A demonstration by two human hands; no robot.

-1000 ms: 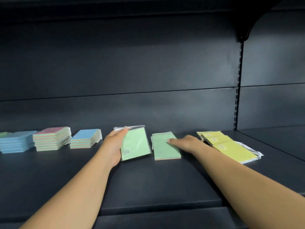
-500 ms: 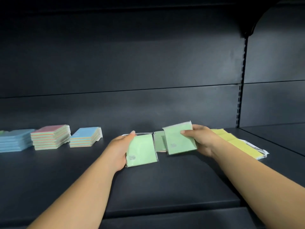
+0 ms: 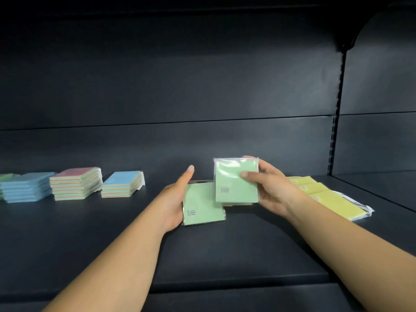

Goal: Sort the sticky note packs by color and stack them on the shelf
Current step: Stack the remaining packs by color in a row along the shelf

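- A green pack in clear wrap is held above the shelf by the right hand, thumb across its face and fingers curled behind its right edge; the pack stands nearly upright, long axis vertical, its small printed label low on the face.
- A second green pack lies just left of it and lower, its long axis running away from the viewer, small print at its near-left corner; the held pack overlaps its far-right corner.
- The left hand grips this second pack along its left edge, thumb raised and pointing up at the far end.
- A sliver of a third pack shows under the held one's lower edge; its colour is too hidden to tell.
- Yellow packs lie fanned in an overlapping row to the right, near the right wrist, their wrap reaching toward the shelf's right side.
- Well apart to the left stand three stacks: a blue-topped stack, a pink-topped stack with mixed-colour edges, and a blue stack at the frame's edge.
- Bare dark shelf spans the gap between the blue-topped stack and the left hand, and the whole near strip up to the front edge.
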